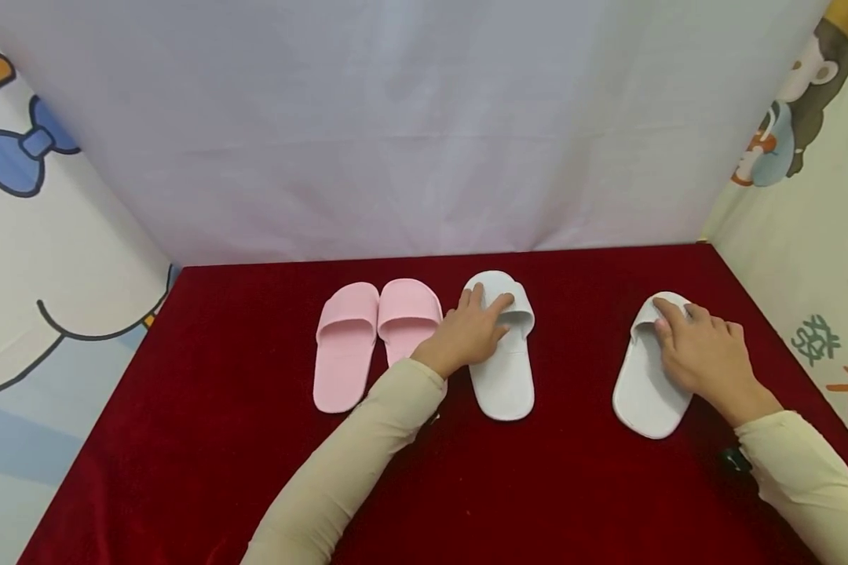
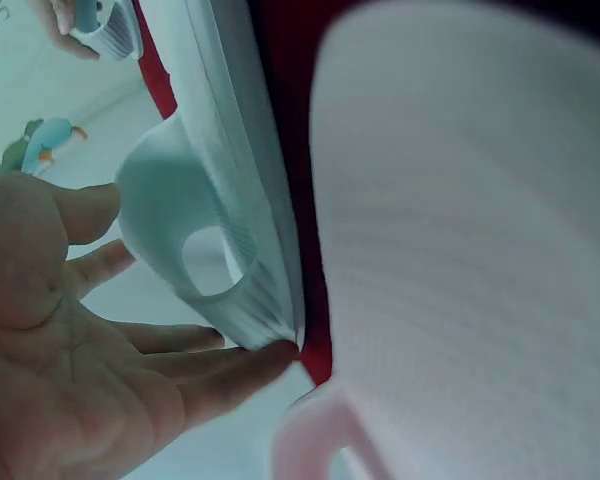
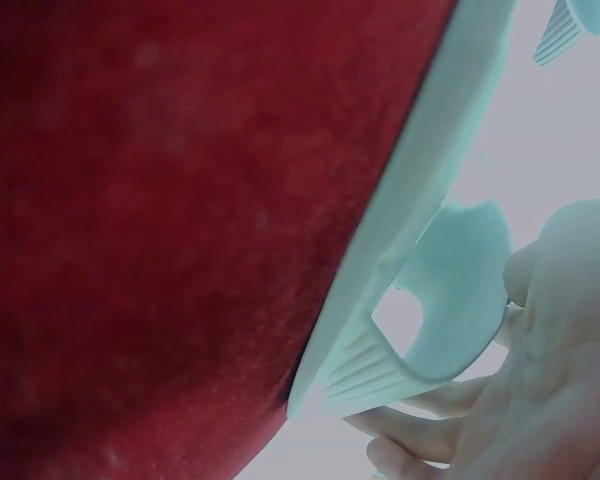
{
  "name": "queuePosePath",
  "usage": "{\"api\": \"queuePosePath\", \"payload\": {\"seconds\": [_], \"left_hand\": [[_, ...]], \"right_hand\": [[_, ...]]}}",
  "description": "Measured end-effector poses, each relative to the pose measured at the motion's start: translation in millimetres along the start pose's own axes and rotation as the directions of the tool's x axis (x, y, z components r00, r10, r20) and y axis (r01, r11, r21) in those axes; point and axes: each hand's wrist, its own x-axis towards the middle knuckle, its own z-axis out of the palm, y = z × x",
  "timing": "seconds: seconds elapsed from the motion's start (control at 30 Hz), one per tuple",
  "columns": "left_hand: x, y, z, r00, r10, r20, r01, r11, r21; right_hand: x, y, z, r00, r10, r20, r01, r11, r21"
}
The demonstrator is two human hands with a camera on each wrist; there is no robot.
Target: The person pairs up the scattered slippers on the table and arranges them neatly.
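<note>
A white slipper (image 1: 505, 388) lies toe-away in the middle of the red cloth, its strap facing up. My left hand (image 1: 466, 333) rests on its toe and strap with fingers spread; the left wrist view shows the fingertips at the toe end and the thumb (image 2: 90, 212) by the strap edge. Farther right, the matching white slipper (image 1: 643, 396) lies slightly slanted. Over its strap and right side lies my right hand (image 1: 707, 353), the fingers stretched toward the toe. In the right wrist view, that slipper's strap (image 3: 460, 290) stands beside the fingers, and part of the hand is cut off.
A pair of pink slippers (image 1: 342, 361) lies side by side left of my left hand, the right one partly covered by that hand and wrist. Red cloth (image 1: 219, 408) covers the table. A white curtain (image 1: 396, 157) hangs behind, with printed cloths at both sides.
</note>
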Motion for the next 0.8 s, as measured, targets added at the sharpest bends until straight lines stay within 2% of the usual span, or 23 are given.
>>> {"api": "queuePosePath", "payload": {"seconds": [0.17,0.33,0.63,0.8], "left_hand": [[4.8,-5.5,-1.6,1.000,0.021,-0.019,-0.023,0.994,-0.110],[5.4,-7.2,-2.1,0.999,0.029,-0.024,-0.032,0.989,-0.143],[1.2,-11.4,-1.5,0.996,0.068,-0.055,-0.074,0.993,-0.097],[-8.6,-8.2,-5.7,0.995,0.103,-0.013,-0.103,0.993,-0.062]], "right_hand": [[-1.1,2.9,3.9,0.996,-0.076,-0.036,0.077,0.997,0.019],[-2.5,3.1,5.6,0.988,-0.145,-0.055,0.147,0.988,0.041],[-3.1,2.4,5.6,0.982,-0.188,-0.024,0.190,0.977,0.099],[-7.1,10.3,2.0,0.977,-0.213,-0.003,0.212,0.970,0.118]]}}
